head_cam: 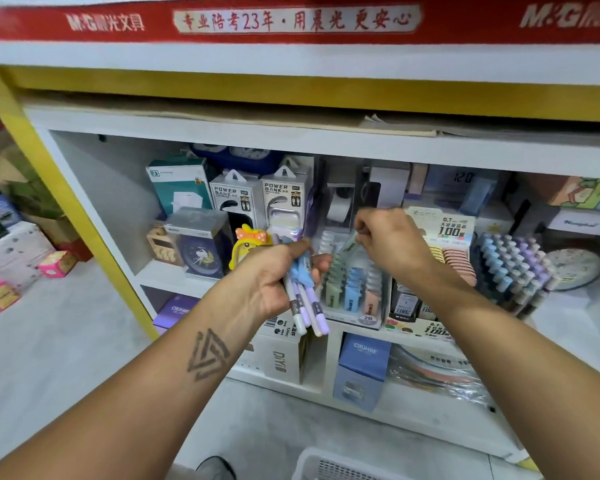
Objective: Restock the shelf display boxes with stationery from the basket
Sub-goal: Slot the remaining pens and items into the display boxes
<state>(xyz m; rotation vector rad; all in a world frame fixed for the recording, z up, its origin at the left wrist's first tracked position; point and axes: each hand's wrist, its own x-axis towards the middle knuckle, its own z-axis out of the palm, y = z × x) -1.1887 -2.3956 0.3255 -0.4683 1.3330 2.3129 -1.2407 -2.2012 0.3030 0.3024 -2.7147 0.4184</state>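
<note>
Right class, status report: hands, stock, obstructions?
Left hand grips purple pens. Right hand pinches green pack over display box. Nothing blocking.

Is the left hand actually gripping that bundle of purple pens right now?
Touching. The head view shows the left hand with fingers and thumb curled round the bundle of purple pens, whose ends stick out below the palm.

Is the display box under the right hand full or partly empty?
Partly empty: the display box shows gaps among its rows where the right hand holds a green packet.
</note>
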